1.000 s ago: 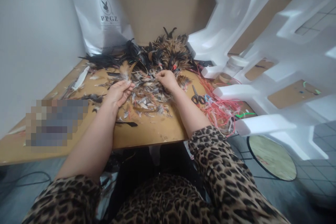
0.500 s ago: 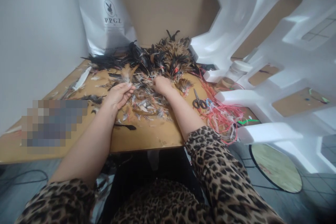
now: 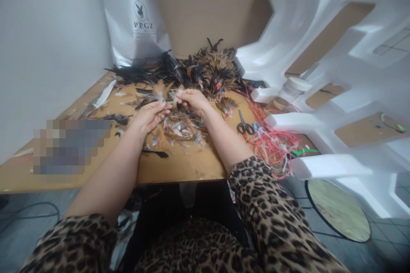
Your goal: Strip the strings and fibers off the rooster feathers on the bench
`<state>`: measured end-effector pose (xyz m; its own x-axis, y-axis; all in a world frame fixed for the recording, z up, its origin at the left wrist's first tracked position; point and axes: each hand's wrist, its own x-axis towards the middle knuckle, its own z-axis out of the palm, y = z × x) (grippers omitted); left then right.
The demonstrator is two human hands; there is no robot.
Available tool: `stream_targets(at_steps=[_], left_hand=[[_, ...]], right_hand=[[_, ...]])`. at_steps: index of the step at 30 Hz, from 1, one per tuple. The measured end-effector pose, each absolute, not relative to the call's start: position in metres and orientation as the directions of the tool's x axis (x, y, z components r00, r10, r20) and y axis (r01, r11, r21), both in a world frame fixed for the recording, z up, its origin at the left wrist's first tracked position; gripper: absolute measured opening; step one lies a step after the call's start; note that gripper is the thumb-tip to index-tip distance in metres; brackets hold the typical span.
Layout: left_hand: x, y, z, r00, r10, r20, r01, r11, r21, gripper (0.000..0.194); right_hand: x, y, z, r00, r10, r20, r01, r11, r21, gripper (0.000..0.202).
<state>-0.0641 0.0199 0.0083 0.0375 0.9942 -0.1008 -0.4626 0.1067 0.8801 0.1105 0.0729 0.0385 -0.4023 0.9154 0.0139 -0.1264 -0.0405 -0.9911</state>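
Note:
My left hand (image 3: 153, 115) pinches a small bunch of brown feathers (image 3: 161, 90) by its lower end, the tips fanning upward. Close on its right, my right hand (image 3: 192, 100) has thumb and fingers closed on a small pale feather (image 3: 175, 95). Below and between the hands lies a loose heap of small feathers (image 3: 185, 130). Behind them, a large brown feather bundle (image 3: 219, 70) rests beside long black feathers (image 3: 134, 75). A small feather tuft (image 3: 227, 106) lies right of my right wrist.
Dark-handled scissors (image 3: 245, 127) and tangled pink strips (image 3: 275, 140) lie on the table (image 3: 182, 168) at the right. White foam pieces (image 3: 329, 166) and a lidded jar (image 3: 293, 89) stand beyond. A white bag (image 3: 137, 47) stands at the back left.
My right hand has lifted from the feather heap and come nearer my left hand, with a pale feather now in its fingers. The view has shifted slightly.

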Motion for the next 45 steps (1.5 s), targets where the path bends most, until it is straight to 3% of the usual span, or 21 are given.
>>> stream_targets(at_steps=[7,18,23,28,38,45], left_hand=[[-0.064,0.020,0.007,0.056,0.993,-0.103,-0.459,0.118,0.880,0.006],[-0.068,0.022,0.011,-0.128,0.989,-0.078,-0.479,0.007,0.878,0.003],[-0.066,0.019,0.015,-0.094,0.994,-0.053,-0.448,0.005,0.894,0.005],[-0.062,0.016,0.014,-0.025,0.997,-0.068,-0.417,0.051,0.908,0.011],[-0.057,0.015,0.016,0.022,0.993,-0.116,-0.423,0.114,0.899,0.010],[-0.056,0.014,0.017,0.019,0.994,-0.111,-0.387,0.110,0.916,0.007]], right_hand=[[0.105,0.067,0.040,-0.489,0.872,-0.041,-0.201,-0.158,-0.967,0.031],[0.111,0.064,0.047,-0.454,0.889,-0.057,-0.127,-0.128,-0.984,0.039],[0.110,0.065,0.047,-0.403,0.914,-0.041,-0.131,-0.101,-0.986,0.042],[0.104,0.065,0.041,-0.408,0.913,-0.006,-0.139,-0.068,-0.988,0.041],[0.092,0.049,0.043,-0.317,0.944,0.092,-0.015,0.092,-0.996,0.023],[0.087,0.054,0.034,-0.276,0.937,0.213,0.071,0.241,-0.968,0.022]])
